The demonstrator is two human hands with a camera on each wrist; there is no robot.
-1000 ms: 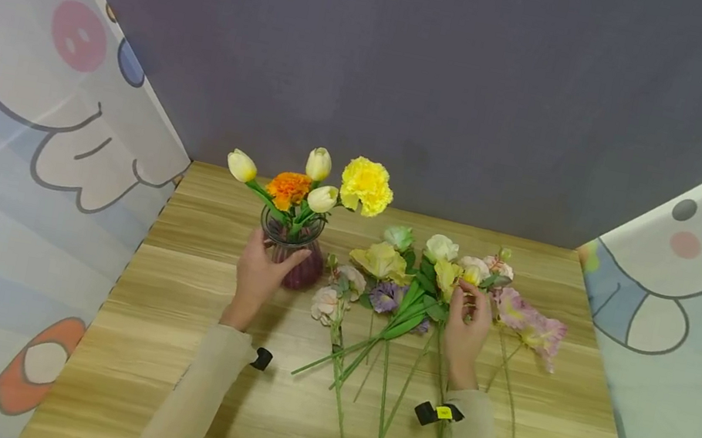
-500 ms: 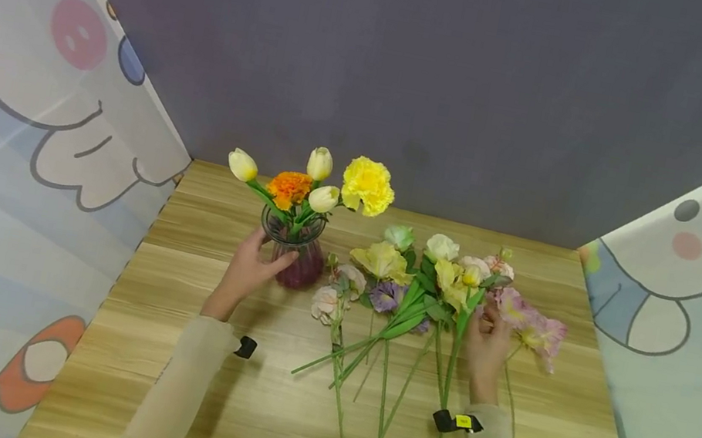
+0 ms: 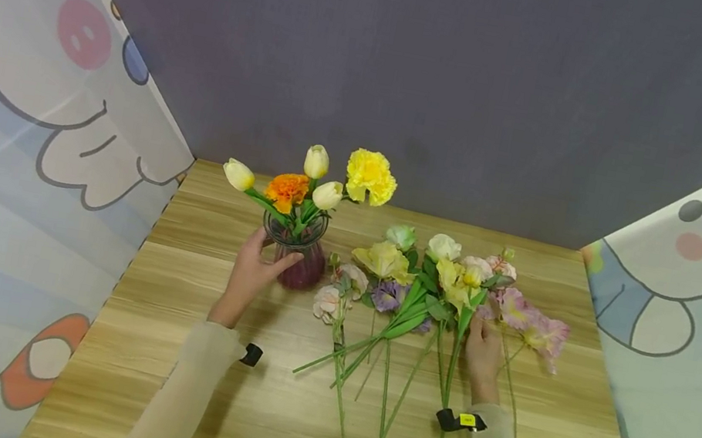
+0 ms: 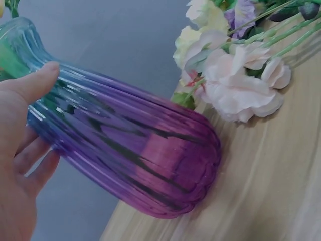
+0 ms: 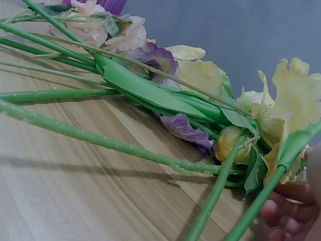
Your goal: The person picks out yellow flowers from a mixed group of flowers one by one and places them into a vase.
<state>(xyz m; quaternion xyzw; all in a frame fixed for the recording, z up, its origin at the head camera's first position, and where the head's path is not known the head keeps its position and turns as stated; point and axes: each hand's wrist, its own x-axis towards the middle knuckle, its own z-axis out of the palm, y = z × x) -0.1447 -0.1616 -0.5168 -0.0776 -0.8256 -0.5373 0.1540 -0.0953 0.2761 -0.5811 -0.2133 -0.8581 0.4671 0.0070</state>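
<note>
My left hand [image 3: 251, 276] holds the ribbed glass vase [image 3: 303, 265] by its neck, thumb on one side and fingers on the other. The vase shades from clear blue to purple [image 4: 150, 145]. In it stand several white-yellow tulips [image 3: 316, 162], an orange flower [image 3: 286, 192] and a yellow carnation [image 3: 370, 177]. My right hand [image 3: 483, 356] is beside a yellow tulip [image 3: 473, 276] in the flower pile. In the right wrist view its curled fingers [image 5: 288, 213] lie close behind a green stem [image 5: 256, 206]; whether they pinch it is partly hidden.
Loose artificial flowers lie to the right of the vase: pale pink roses [image 3: 329, 301], a yellow bloom [image 3: 384, 260], a white rose [image 3: 445, 247] and pink-purple blooms [image 3: 530, 321]. Their stems cross on the wooden table [image 3: 160, 342]. A grey wall [image 3: 376, 75] stands behind.
My right hand has moved right and down from above the yellow tulip to beside its leaves. My left hand has slid slightly lower on the vase, which stays in about the same place.
</note>
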